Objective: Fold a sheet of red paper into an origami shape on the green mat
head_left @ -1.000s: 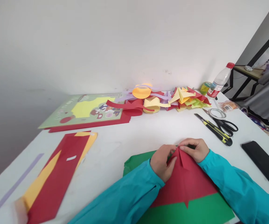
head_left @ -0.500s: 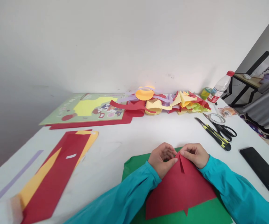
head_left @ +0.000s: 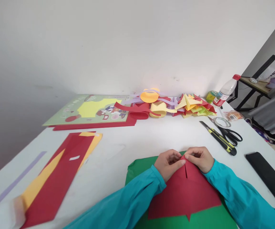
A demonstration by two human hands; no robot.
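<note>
A folded sheet of red paper lies over a green mat in front of me. Its top narrows to a peak, and a dark slit runs down from there between two flaps. My left hand pinches the left side of the peak between thumb and fingers. On the right side of that peak, my right hand pinches the paper too, thumb tip close to the left one. A small pointed tab sticks out at the paper's lower edge.
A utility knife, black scissors and tape roll lie right, near a black phone-like slab. Red and orange paper strips lie left. Folded paper pieces, a printed pad and a bottle stand at the back.
The two flaps at the peak have come closer together, so the opening is now a thin slit. My left hand has shifted slightly right and down.
</note>
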